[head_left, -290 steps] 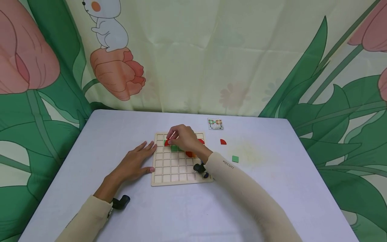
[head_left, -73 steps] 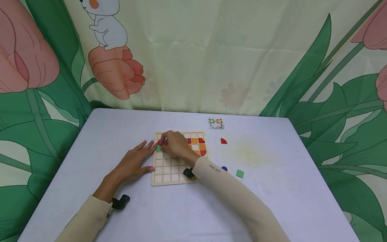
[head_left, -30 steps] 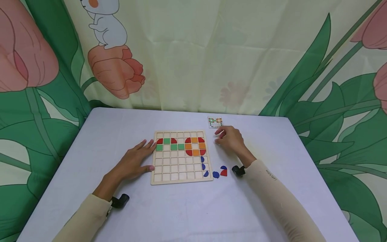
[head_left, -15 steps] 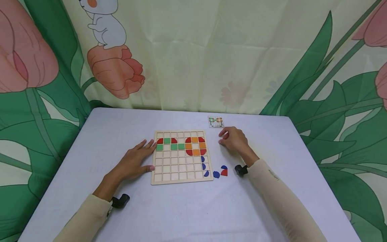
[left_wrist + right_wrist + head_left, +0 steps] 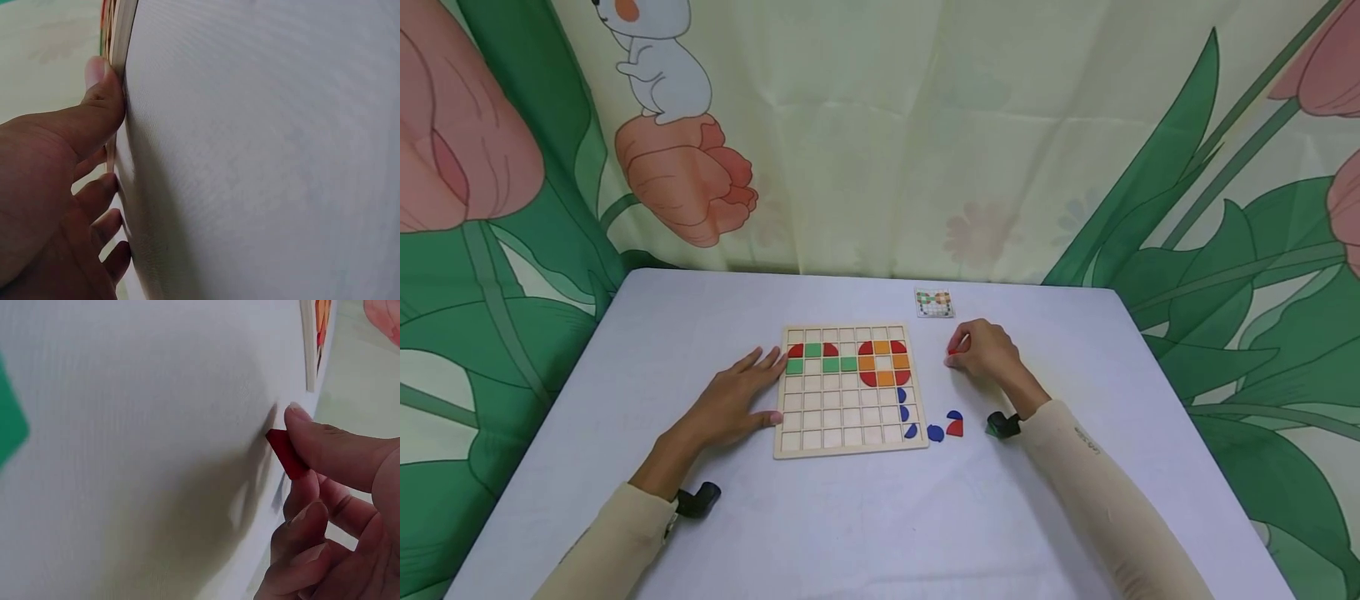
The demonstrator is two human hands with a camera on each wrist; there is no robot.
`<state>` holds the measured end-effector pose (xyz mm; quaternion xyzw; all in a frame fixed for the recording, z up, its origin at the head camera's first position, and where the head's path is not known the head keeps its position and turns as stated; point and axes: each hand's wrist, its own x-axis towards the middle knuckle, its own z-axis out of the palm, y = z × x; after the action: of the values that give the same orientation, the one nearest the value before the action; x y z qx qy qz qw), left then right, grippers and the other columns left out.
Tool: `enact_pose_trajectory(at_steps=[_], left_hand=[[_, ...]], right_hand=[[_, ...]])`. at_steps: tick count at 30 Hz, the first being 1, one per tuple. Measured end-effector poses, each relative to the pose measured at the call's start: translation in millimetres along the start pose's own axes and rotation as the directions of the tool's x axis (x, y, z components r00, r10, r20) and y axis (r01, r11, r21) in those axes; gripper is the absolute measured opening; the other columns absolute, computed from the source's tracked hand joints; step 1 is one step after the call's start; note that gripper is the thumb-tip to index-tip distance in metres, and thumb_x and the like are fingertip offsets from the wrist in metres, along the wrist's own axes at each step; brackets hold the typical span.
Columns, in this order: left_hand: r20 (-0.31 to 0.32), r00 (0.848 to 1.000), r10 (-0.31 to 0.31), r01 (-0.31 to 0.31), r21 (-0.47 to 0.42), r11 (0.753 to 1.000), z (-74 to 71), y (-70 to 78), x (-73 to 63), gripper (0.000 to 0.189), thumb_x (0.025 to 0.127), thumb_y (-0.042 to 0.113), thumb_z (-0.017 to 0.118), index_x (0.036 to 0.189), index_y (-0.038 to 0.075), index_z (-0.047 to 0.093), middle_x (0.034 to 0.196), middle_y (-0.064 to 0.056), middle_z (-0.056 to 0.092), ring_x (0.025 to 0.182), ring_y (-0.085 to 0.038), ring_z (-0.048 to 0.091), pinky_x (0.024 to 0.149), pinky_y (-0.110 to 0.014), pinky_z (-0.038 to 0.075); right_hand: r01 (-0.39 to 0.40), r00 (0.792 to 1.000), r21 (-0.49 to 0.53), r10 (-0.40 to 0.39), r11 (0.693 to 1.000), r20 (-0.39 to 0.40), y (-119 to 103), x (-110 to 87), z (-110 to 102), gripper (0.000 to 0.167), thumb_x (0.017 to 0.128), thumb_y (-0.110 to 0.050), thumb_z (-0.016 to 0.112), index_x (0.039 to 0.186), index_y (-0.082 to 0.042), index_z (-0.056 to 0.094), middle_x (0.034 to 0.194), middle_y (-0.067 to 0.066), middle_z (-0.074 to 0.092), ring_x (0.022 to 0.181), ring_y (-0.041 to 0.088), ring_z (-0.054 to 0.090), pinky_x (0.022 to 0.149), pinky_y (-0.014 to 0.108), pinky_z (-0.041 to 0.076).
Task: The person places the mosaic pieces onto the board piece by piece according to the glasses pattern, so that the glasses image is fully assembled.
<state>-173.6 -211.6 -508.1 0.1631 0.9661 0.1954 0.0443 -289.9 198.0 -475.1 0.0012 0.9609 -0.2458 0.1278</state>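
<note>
Grip, R hand (image 5: 985, 350): narrow, thumb against fingertip, holding one red pc (image 5: 287, 454), tilted per R wrist view. Contact w/ cloth (image 5: 850, 525) beneath: can't tell.

Just beyond grip, slightly left: pattern card (image 5: 935, 304), too small to read in full. Toward wearer from grip: blue round pc (image 5: 936, 433), blue half pc (image 5: 955, 415) and loose red pc (image 5: 955, 428), grouped near board corner. Under wrist cam (image 5: 1002, 425), partly hidden: green pc (image 5: 992, 432).

Left of grip: grid board (image 5: 850, 454). Grip-side: red/orange ring (image 5: 881, 347), 4 red corners in; below it, 3 blue pcs (image 5: 904, 413) in col. nearest grip. Far side: green/red group (image 5: 831, 364), only 2 rows filled. Farthest from grip: L hand (image 5: 741, 400), fingers spread, touching board's outer edge; prob. steadying it.

Step in hand, as judged: pick-up of red pc for placing. Next move calls for lift, carry left over ring, turn curved side to suit, seat in one cell, prob. below green/red group. Target cell unconfirmed.
</note>
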Motion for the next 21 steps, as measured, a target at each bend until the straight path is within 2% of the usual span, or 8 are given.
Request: enact_pose_trajectory(at_steps=[7,13,21], left_hand=[[-0.007,1.000,0.005,-0.005,0.009,1.000,-0.3,0.0,-0.9,0.098,0.088,0.036,0.087,0.167,0.012,0.034,0.175,-0.013,0.030,0.163,-0.046,0.021,0.120,-0.076,0.031],[-0.002,1.000,0.004,-0.004,0.012,1.000,-1.5,1.0,-1.2,0.098,0.088,0.037,0.086,0.167,0.012,0.034,0.175,-0.013,0.030,0.163,-0.046,0.021,0.119,-0.076,0.032],[-0.002,1.000,0.014,-0.014,0.013,1.000,-1.6,0.8,-0.7,0.098,0.089,0.037,0.086,0.167,0.012,0.034,0.175,-0.014,0.030,0.163,-0.046,0.021,0.119,-0.076,0.032]], right_hand=[[0.096,0.995,0.080,-0.096,0.992,-0.003,-10,-10.0,8,0.017,0.095,-0.023,0.082,0.101,-0.015,0.068,0.088,0.009,0.064,0.085,0.025,0.058,0.067,0.031,0.046],[0.205,0.979,0.144,-0.205,0.968,-0.019,-31,-19.3,14,0.012,0.094,-0.021,0.083,0.102,-0.019,0.074,0.086,0.007,0.063,0.081,0.025,0.057,0.061,0.030,0.045],[0.283,0.958,0.200,-0.287,0.938,-0.007,-56,-31.7,22,0.023,0.086,-0.022,0.091,0.091,-0.017,0.069,0.083,0.003,0.067,0.079,0.023,0.059,0.066,0.033,0.046]])
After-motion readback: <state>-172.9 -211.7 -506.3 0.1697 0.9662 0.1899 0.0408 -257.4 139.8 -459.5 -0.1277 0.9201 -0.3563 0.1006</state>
